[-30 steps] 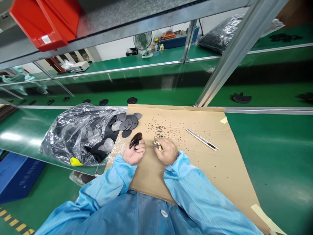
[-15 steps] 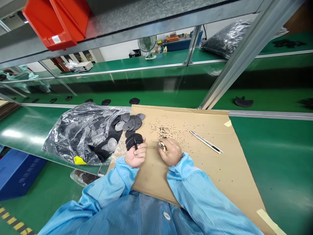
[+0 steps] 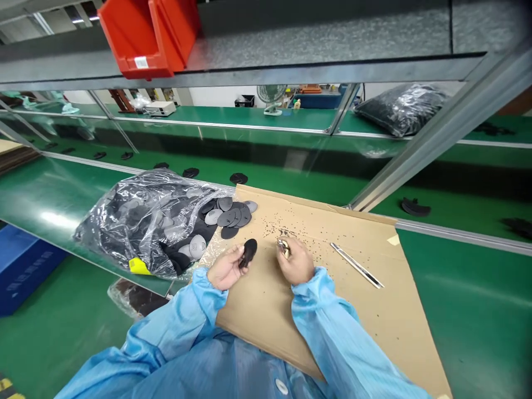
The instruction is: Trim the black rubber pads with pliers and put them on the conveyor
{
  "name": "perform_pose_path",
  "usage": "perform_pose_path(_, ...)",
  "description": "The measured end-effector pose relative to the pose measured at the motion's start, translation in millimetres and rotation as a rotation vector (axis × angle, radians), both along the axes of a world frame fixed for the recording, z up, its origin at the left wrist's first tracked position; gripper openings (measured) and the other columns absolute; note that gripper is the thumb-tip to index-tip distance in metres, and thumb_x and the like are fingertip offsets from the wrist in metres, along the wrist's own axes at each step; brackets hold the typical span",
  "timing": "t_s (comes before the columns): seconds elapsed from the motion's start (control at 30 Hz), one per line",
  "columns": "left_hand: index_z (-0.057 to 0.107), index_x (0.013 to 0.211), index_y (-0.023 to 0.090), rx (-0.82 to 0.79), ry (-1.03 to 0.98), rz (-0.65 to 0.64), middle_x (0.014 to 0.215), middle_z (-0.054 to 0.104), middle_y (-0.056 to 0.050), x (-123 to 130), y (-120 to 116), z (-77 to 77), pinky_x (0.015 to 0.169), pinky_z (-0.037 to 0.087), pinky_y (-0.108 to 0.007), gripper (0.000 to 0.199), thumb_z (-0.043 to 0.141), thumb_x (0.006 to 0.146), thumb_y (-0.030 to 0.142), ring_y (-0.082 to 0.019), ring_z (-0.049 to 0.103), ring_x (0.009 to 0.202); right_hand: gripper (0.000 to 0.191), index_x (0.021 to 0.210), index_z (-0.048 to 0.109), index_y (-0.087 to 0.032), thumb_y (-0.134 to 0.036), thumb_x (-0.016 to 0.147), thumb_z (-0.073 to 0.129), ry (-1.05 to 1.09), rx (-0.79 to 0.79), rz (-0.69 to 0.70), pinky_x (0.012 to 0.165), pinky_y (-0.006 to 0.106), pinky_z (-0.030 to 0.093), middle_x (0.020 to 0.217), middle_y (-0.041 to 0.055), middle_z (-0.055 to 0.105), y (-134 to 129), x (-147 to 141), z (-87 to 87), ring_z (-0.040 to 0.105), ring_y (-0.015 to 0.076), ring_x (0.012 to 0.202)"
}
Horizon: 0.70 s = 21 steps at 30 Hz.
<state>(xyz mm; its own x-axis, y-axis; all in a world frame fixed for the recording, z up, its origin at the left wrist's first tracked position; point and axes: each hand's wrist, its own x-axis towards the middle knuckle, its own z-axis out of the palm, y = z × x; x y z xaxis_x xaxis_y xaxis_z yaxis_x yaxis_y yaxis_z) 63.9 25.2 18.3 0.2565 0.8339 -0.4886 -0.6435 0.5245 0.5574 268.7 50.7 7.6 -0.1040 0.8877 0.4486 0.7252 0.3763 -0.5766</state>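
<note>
My left hand (image 3: 226, 267) pinches a round black plastic part (image 3: 249, 251) between thumb and fingers, over the cardboard sheet (image 3: 282, 321). The part is tilted nearly edge-up, its face towards the right. Close by on the right, my right hand (image 3: 297, 262) is closed round a small shiny metal tool (image 3: 284, 247) whose kind I cannot make out; its tip points up and left, apart from the black part. Many tiny black bits (image 3: 286, 230) lie scattered on the cardboard just beyond the right hand.
A clear plastic bag (image 3: 137, 216) of grey and black discs lies open at the left, with several discs (image 3: 233, 215) spilling onto the cardboard. A utility knife (image 3: 356, 265) lies at the right. A metal post (image 3: 415, 149) and a shelf with a red bin (image 3: 145, 41) stand beyond.
My left hand has turned the black part from facing me to nearly edge-on and shifted it slightly right. The right hand keeps its tool. The camera view has shifted and tilted.
</note>
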Motion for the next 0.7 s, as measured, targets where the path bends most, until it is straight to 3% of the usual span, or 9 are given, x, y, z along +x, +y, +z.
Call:
perform_pose_path(0.1,0.055,0.089,0.015,0.055,0.023,0.012,0.076,0.059,-0.002,-11,-11,-7.1,0.056,0.044,-0.021,0.033,0.078,0.067,0.021,-0.011,0.058,0.065,0.021,0.098,0.064,-0.021,-0.025,0.08,0.053,-0.111,-0.148,0.064,0.082,0.031,0.043,0.096,0.005,0.067,28,-24,13.2,0.059,0.0217,0.09)
perform_pose_path(0.2,0.055,0.084,0.014,0.101,0.027,0.001,0.07,0.058,0.0,-22,-24,-9.1,0.049,0.037,-0.017,0.032,0.08,0.064,0.019,-0.007,0.052,0.057,0.027,0.106,0.062,-0.022,-0.027,0.081,0.055,-0.248,-0.253,0.108,0.087,0.031,0.041,0.104,0.0051,0.066,58,-53,19.6,0.058,0.0221,0.097)
perform_pose_path(0.3,0.056,0.08,0.014,0.12,0.041,-0.024,0.061,0.056,0.002,-32,-34,-7.6,0.045,0.033,-0.016,0.033,0.082,0.06,0.018,-0.005,0.048,0.05,0.029,0.109,0.06,-0.022,-0.029,0.082,0.054,-0.35,-0.287,0.117,0.087,0.032,0.041,0.107,0.0074,0.064,83,-78,21.0,0.057,0.0238,0.1)
perform_pose_path(0.4,0.059,0.082,0.012,0.11,0.104,0.002,0.062,0.061,-0.002,-40,-42,-6.8,0.051,0.04,-0.018,0.035,0.082,0.056,0.017,-0.009,0.056,0.056,0.025,0.105,0.061,-0.02,-0.028,0.083,0.052,-0.446,-0.309,0.116,0.085,0.036,0.041,0.105,0.0103,0.064,98,-95,21.7,0.058,0.0269,0.099)
perform_pose_path(0.57,0.064,0.086,0.011,0.119,0.051,0.034,0.067,0.063,-0.004,-45,-43,-8.3,0.059,0.046,-0.022,0.039,0.082,0.052,0.016,-0.013,0.06,0.062,0.023,0.102,0.061,-0.019,-0.026,0.085,0.046,-0.635,-0.363,0.102,0.085,0.039,0.041,0.105,0.0116,0.063,107,-102,23.1,0.056,0.0297,0.105)
perform_pose_path(0.7,0.064,0.086,0.011,0.134,0.028,0.038,0.07,0.063,-0.004,-43,-37,-9.4,0.061,0.048,-0.026,0.04,0.082,0.051,0.017,-0.015,0.062,0.066,0.022,0.097,0.06,-0.016,-0.024,0.084,0.045,-0.694,-0.406,0.115,0.08,0.037,0.043,0.099,0.0141,0.063,109,-86,23.4,0.059,0.0295,0.099)
